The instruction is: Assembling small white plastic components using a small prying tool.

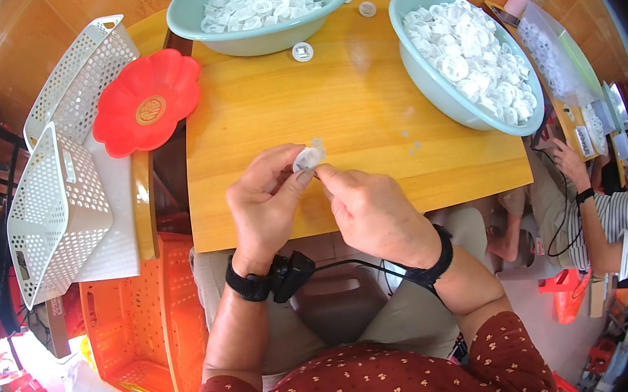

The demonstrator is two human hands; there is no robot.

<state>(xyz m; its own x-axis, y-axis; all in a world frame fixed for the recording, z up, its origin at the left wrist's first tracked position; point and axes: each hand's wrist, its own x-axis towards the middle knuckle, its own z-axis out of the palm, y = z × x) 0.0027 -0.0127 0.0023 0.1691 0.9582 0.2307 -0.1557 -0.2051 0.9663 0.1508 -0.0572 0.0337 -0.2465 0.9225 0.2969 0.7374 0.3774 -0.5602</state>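
My left hand (pixel 264 202) pinches a small round white plastic piece (pixel 307 159) between thumb and fingers, above the near part of the wooden table (pixel 265 116). At its upper right edge shows a small translucent bit (pixel 318 145). My right hand (pixel 380 207) is closed, its index fingertip and thumb against the lower right side of the piece. Whether those fingers also grip something of their own is hidden. Both wrists wear black straps, joined by a cable.
Two pale green basins (pixel 264 43) of white plastic pieces stand at the back and right. Loose round pieces (pixel 302 52) and clear scraps (pixel 413 144) lie on the tabletop. Left are a red flower-shaped dish (pixel 115 107), white perforated baskets (pixel 50 220) and an orange crate (pixel 129 320). Another person (pixel 608 230) sits right.
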